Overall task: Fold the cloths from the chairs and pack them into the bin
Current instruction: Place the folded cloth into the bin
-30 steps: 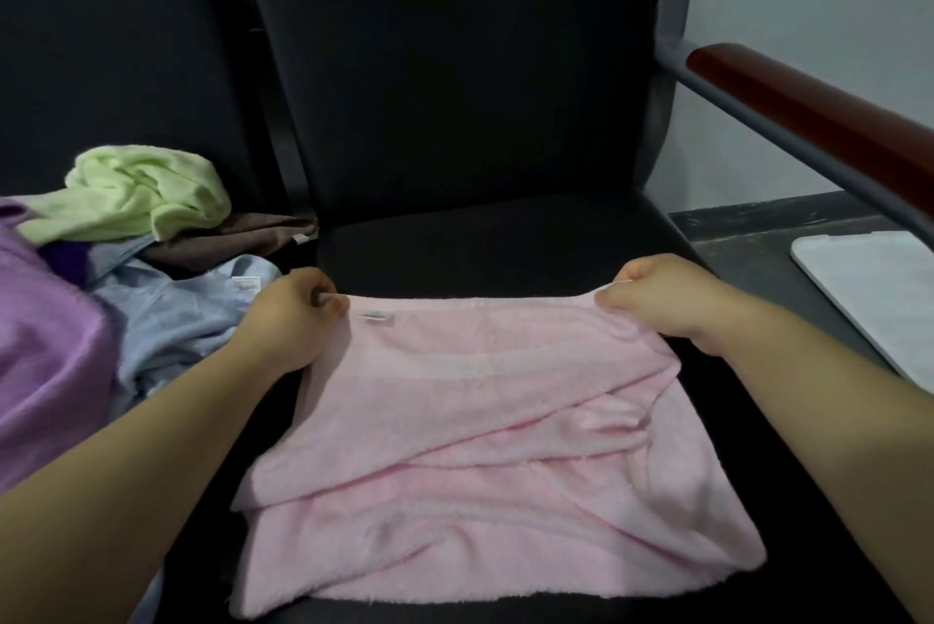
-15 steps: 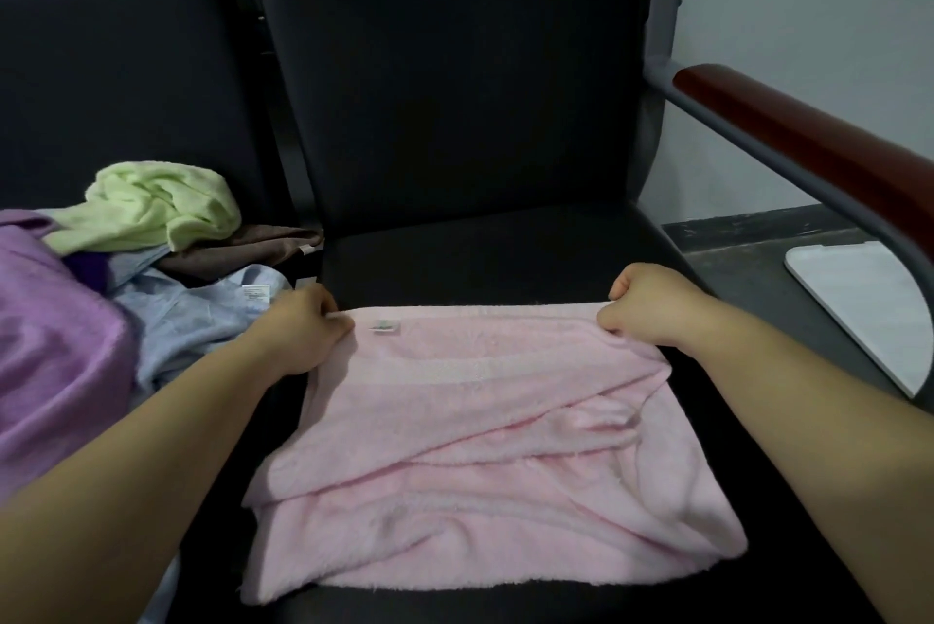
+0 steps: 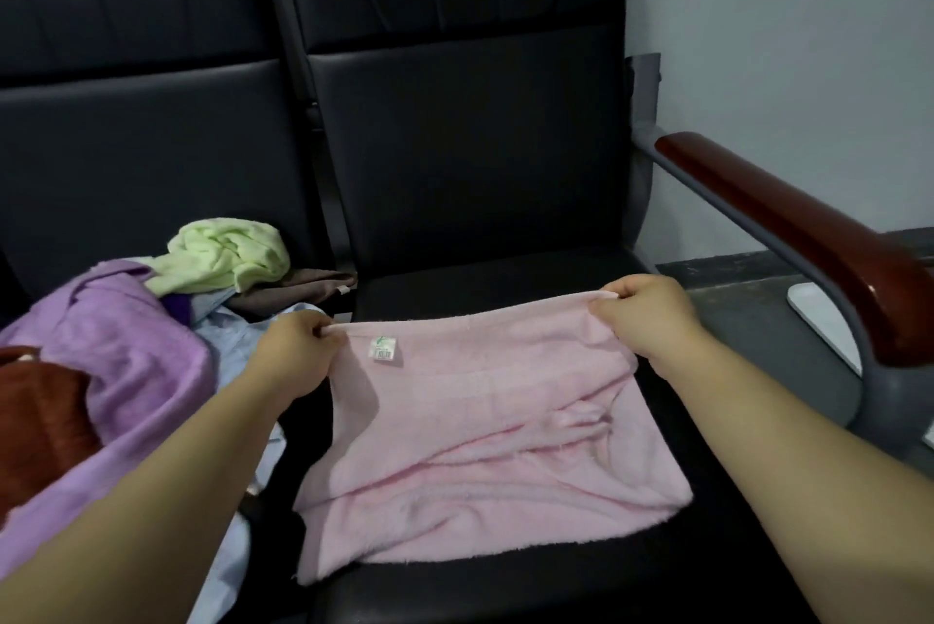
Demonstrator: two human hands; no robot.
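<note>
Fluffy pink towel (image 3: pixel 485 426), far corners pinched by left hand (image 3: pixel 295 353), right hand (image 3: pixel 644 315).

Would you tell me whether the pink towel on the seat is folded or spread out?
Partly folded: the pink towel lies in overlapping, creased layers on the seat, while left hand and right hand pinch its far corners.

The towel (image 3: pixel 495 446) is plain pale pink, its tag (image 3: pixel 384 349) white with green. Others — a lime cloth (image 3: pixel 227 252), a lilac cloth (image 3: pixel 116 345), a rust-red cloth (image 3: pixel 35 416), a pale-blue cloth (image 3: pixel 227 343). The chair (image 3: pixel 470 158) is black, its armrest (image 3: pixel 808 229) red-brown.
</note>
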